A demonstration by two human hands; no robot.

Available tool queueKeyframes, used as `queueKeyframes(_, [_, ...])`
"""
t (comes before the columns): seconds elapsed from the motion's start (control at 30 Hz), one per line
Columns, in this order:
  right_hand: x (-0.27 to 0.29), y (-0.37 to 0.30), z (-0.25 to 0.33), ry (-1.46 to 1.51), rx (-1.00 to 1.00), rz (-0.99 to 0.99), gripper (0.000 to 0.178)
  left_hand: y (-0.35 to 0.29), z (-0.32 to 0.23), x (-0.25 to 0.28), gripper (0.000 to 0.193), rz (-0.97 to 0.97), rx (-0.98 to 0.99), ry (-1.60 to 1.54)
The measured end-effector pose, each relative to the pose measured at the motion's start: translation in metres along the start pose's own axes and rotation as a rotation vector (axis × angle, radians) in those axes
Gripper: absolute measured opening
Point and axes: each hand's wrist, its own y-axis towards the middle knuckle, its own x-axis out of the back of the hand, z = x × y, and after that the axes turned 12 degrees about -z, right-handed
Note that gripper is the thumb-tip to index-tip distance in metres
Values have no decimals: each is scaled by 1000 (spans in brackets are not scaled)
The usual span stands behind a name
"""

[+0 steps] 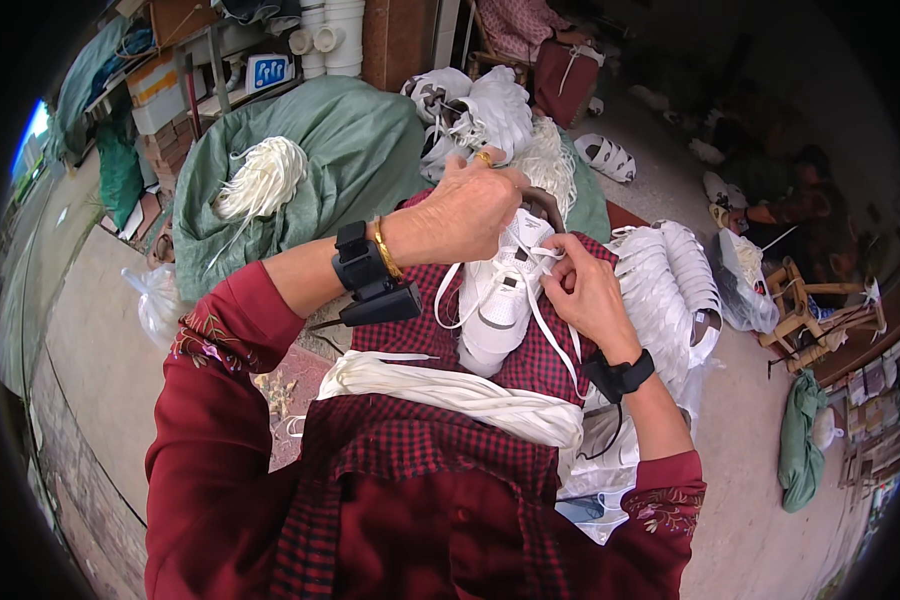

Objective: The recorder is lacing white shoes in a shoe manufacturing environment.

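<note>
Left hand point(460, 212) curled, hold unclear, right hand point(595, 300) pinching lace point(541, 257) on white shoe point(495, 312), lace bundle point(450, 398) near, green sack point(358, 145) far left

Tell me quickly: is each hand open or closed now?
Left hand: curled at white mesh sneaker; grip hidden.
Right hand: closed, pinching flat white shoelace.

Embroidered red sleeves point(205, 420) and 2 black wristbands point(355, 262) are worn.

Makeshift shoe workshop (bare concrete floor point(745, 450)), stacked white shoes point(655, 270), bulging green sack point(355, 140), bundled laces point(267, 180)
</note>
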Motion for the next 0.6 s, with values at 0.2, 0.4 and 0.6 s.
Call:
queueKeyframes(0.2, [13, 12, 14, 103, -110, -16, 35, -28, 59, 60, 7, -38, 154, 23])
queueKeyframes(0.4, [-11, 48, 70, 265, 162, -63, 25, -39, 55, 71, 7, -116, 83, -111])
queueKeyframes(0.6, [-16, 63, 77, 382, 9, 233, 22, -37, 29, 74, 9, -243, -80, -116])
